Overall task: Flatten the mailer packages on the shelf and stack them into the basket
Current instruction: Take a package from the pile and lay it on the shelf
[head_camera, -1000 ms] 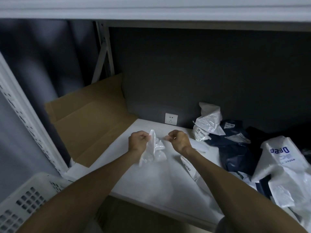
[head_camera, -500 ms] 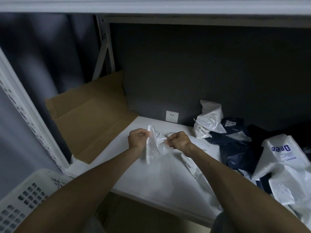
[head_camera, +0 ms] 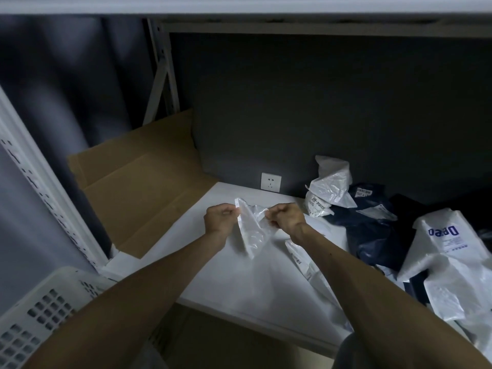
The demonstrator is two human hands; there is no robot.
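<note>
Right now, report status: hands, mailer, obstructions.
Left hand and right hand both pinching clear mailer above shelf. Not flat yet. Basket lower left, path open.

A small crumpled clear-white plastic mailer hangs above the white shelf, pinched at its top corners. More crumpled white and navy plastic mailers lie heaped at the right. A white perforated plastic basket sits lower left.

A dim storeroom or packing area: metal racking upright, flattened cardboard, heaped mailer packages.
</note>
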